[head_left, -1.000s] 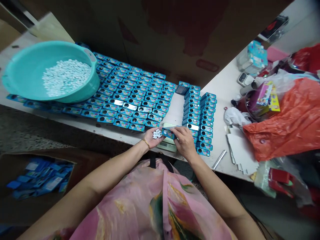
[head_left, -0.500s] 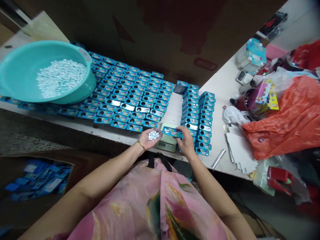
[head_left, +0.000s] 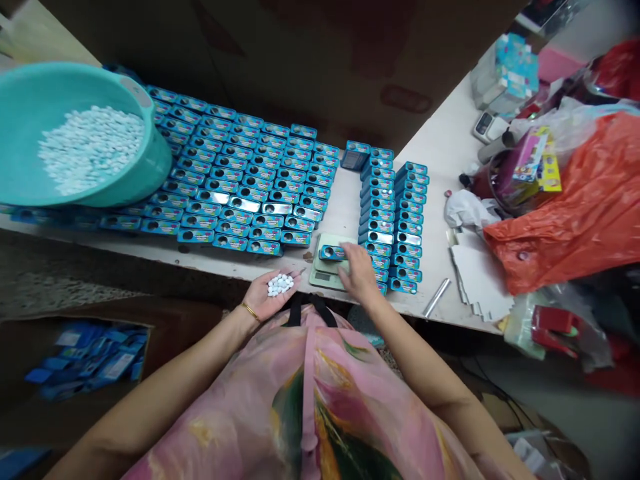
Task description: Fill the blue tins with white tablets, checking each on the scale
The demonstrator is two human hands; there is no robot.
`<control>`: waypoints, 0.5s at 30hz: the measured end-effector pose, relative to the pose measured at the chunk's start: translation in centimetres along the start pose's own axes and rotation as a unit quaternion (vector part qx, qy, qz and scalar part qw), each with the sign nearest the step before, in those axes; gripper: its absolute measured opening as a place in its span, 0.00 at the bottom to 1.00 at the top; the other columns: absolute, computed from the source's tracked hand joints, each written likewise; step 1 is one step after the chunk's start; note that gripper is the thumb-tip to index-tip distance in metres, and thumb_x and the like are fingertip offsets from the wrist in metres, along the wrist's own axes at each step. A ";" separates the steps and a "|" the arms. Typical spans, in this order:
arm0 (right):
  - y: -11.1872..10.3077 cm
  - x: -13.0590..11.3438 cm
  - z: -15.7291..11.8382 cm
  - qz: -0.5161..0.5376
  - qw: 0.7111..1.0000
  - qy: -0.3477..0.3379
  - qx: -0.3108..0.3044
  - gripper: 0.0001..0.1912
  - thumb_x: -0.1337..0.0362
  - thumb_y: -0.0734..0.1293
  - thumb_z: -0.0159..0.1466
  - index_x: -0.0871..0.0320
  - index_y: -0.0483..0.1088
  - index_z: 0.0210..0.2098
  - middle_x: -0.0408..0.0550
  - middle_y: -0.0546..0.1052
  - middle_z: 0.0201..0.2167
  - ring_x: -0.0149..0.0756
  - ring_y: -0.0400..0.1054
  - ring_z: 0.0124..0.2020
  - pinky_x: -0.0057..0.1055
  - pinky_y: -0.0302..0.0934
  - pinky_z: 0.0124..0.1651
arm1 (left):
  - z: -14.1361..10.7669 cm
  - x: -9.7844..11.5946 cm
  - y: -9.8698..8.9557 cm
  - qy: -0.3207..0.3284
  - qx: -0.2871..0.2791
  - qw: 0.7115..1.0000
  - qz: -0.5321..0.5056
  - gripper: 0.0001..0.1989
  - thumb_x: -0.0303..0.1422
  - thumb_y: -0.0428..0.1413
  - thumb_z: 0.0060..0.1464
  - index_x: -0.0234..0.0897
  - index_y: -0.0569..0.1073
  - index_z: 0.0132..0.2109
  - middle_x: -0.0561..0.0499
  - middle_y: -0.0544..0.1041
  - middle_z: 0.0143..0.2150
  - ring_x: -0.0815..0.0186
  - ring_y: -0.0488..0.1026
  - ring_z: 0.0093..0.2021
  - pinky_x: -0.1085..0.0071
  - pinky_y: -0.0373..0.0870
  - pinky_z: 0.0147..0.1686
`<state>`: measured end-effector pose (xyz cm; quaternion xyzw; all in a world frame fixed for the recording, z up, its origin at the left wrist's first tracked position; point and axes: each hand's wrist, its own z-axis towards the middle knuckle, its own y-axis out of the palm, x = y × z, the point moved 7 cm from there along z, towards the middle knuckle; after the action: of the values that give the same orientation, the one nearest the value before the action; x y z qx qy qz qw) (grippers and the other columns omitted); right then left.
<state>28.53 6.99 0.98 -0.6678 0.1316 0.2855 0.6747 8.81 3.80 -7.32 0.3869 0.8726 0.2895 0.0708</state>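
Observation:
My left hand [head_left: 265,293] is palm up and cupped around a small heap of white candies [head_left: 281,285], near the table's front edge. A blue box with a dark round window [head_left: 331,252] rests on a pale green scale [head_left: 327,277]. At the right end of that box is my right hand [head_left: 357,270], its fingertips over the end and its thumb spread apart below. The scale's small display faces me. Rows of similar blue boxes [head_left: 245,177] stand left of the scale, and two more columns of boxes [head_left: 377,200] stand right of it.
A turquoise basin [head_left: 160,160] of white candies sits at the left. At the right lie a silver tube [head_left: 437,298], white cards [head_left: 480,277] and an orange plastic bag [head_left: 575,213]. A large cardboard box [head_left: 300,60] borders the back. Below left, a carton holds blue packs [head_left: 95,360].
My right hand has lowered the blue box onto the scale and its grip has loosened. My left hand, with the candies, has moved left and toward me. The view has shifted slightly.

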 end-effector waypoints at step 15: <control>7.5 -11.4 -1.4 -0.057 0.956 -0.184 -0.223 0.07 0.70 0.59 0.60 0.59 0.63 0.39 0.48 0.64 0.39 0.36 0.57 0.40 0.29 0.60 0.34 | -1.2 -1.9 -2.8 -0.064 -0.016 0.996 0.054 0.10 0.27 0.46 0.54 0.31 0.71 0.31 0.47 0.75 0.24 0.64 0.74 0.26 0.68 0.73 0.29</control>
<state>15.46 2.86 1.07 -0.7440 -0.1002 0.3862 0.5360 7.93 0.39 -8.12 0.4497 0.8394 0.2815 0.1176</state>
